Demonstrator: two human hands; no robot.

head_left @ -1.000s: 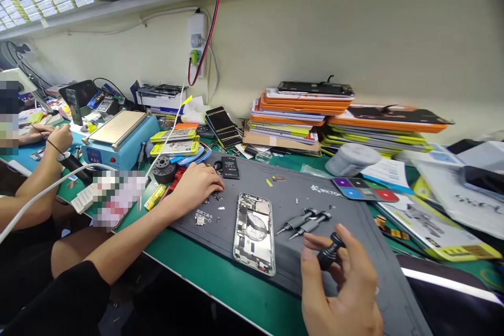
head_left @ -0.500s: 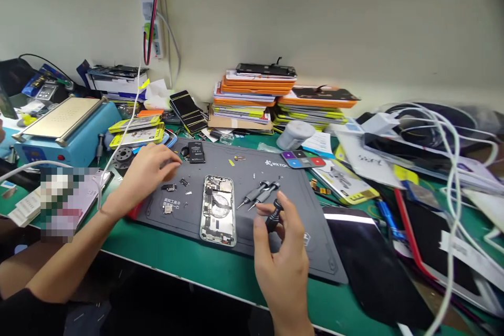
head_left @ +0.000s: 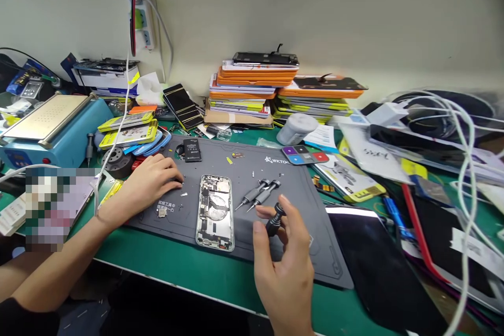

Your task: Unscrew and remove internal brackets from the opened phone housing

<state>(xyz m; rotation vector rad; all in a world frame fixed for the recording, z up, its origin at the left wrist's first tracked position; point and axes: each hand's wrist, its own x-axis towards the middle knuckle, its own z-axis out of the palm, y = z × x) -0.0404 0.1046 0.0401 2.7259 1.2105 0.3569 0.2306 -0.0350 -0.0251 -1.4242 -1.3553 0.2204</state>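
Note:
My right hand holds a dark screwdriver between thumb and fingers, above the lower right of the grey mat. At the mat's left side my left hand reaches down with its fingers bent and drawn together. Its fingertips are at the small loose parts, and whatever they pinch is hidden. An opened phone with its insides bare lies between the two hands. Two grey screwdrivers rest to its right. A black phone battery lies behind my left hand, and a small metal part in front of it.
Stacked orange and yellow boxes stand along the wall. A blue heating plate machine sits at the left. A white tub and a coloured tray are at the mat's back edge. A dark screen and looping white cables crowd the right.
My left hand has moved down onto the small parts at the mat's left, covering some of them. My right hand keeps the screwdriver in nearly the same place. The view has shifted slightly.

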